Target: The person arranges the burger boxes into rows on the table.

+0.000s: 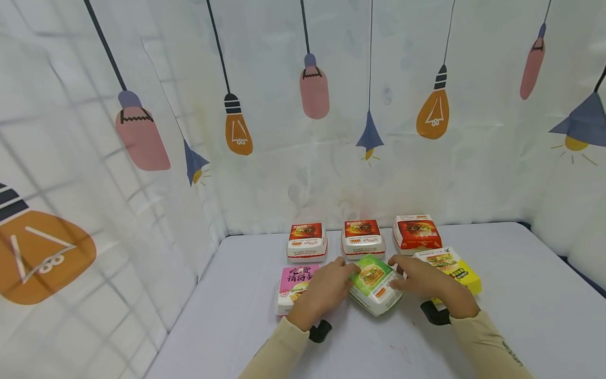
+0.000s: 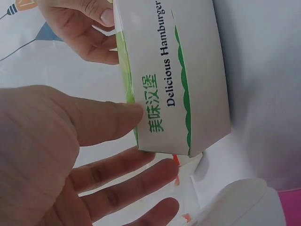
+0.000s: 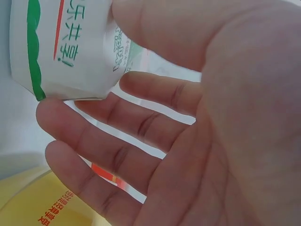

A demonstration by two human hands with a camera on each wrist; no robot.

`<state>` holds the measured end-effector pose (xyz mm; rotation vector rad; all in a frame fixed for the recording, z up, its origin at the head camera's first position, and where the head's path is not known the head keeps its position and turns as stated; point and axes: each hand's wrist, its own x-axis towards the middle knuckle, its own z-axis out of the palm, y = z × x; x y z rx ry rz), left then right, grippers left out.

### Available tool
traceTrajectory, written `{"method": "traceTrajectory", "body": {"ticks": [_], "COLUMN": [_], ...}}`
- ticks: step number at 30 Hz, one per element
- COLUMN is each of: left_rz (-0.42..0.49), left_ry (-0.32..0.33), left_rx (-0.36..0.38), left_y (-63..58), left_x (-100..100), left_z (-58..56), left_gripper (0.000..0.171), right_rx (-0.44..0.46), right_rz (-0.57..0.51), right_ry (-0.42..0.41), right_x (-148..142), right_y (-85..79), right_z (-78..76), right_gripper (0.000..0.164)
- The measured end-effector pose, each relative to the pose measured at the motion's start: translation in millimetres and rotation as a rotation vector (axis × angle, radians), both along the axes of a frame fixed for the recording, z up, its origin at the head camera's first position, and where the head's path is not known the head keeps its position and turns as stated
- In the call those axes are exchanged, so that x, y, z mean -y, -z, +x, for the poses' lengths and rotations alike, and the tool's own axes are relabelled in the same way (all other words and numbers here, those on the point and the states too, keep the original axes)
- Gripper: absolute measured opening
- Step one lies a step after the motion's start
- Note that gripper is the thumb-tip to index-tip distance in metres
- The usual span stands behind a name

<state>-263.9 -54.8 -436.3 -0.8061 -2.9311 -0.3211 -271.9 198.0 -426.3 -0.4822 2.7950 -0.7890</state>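
Observation:
A green-and-white hamburger box [image 1: 377, 287] sits turned at an angle on the table between both hands. My left hand [image 1: 326, 288] holds its left corner, with the thumb [image 2: 117, 120] on the box edge and other fingers spread past the end. At the opposite corner, my right hand [image 1: 428, 276] holds the box between thumb and fingers [image 3: 89, 125]. Printed side walls of the hamburger box [image 2: 174, 80] show in both wrist views. Beside the left hand lies a pink-topped burger box [image 1: 295, 284], partly covered by it. A yellow burger box [image 1: 454, 266] is behind the right hand.
Along the table's far edge stand three red-topped burger boxes: left [image 1: 306, 242], middle [image 1: 362, 239] and right [image 1: 417, 234]. The white table [image 1: 227, 316] meets a lamp-patterned curtain [image 1: 274, 184] at the back and left.

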Motion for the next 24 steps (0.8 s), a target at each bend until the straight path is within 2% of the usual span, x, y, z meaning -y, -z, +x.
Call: {"method": "traceTrajectory", "body": {"ticks": [8, 12, 19, 24], "left_rz": [0.008, -0.004, -0.002, -0.022], "left_ry": [-0.027, -0.033, -0.018, -0.017], "left_rx": [-0.036, -0.012, 0.02, 0.044], "left_y": [3.7, 4.1, 4.3, 3.9], "left_x": [-1.6, -2.9, -3.8, -5.0], "left_z": [-1.1, -0.5, 0.4, 0.6], "left_gripper": [0.033, 0.037, 0.041, 0.049], "right_rx": [0.006, 0.015, 0.007, 0.018], "right_rz": [-0.003, -0.004, 0.012, -0.004], "right_ry": [-0.001, 0.003, -0.018, -0.034], "right_x": [0.2, 0.5, -0.1, 1.1], "right_y": [-0.8, -1.1, -0.7, -2.6], "right_z": [1.6, 3.3, 4.7, 6.5], "right_gripper": [0.052, 0.055, 0.072, 0.074]}}
